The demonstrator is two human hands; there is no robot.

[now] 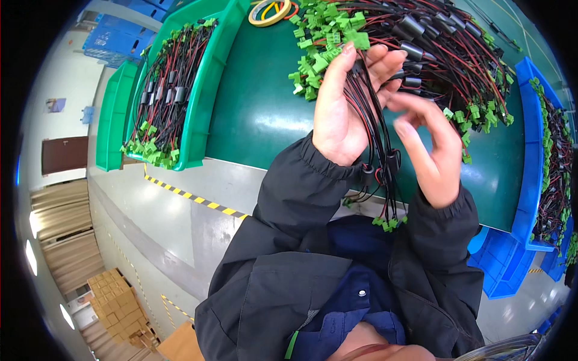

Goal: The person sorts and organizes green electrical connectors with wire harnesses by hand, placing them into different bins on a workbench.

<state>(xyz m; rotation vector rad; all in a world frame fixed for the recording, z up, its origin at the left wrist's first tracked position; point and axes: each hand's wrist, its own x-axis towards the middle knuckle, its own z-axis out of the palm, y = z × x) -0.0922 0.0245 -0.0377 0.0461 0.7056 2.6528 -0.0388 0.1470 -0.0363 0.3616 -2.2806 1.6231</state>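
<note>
My left hand (338,123) is turned palm up over the table, closed around a bundle of black and red cables (378,135). Green connectors (358,40) stick out past its thumb. The bundle's other end hangs below the hand, with black cylindrical cores (368,174) and more green connectors (390,224) in front of my body. Just right of the bundle, my right hand (438,147) has its thumb and fingers apart, slightly blurred, and I see nothing in it. Its fingertips come near the left fingers. Beyond both hands lies a large pile of similar cables (445,66).
On the left, a green bin (201,114) holds more cables, with another green bin (111,120) beside it. A blue bin (530,138) of cables stands on the right, above another blue bin (503,265). Tape rolls (269,13) lie at the far edge of the green tabletop (253,102).
</note>
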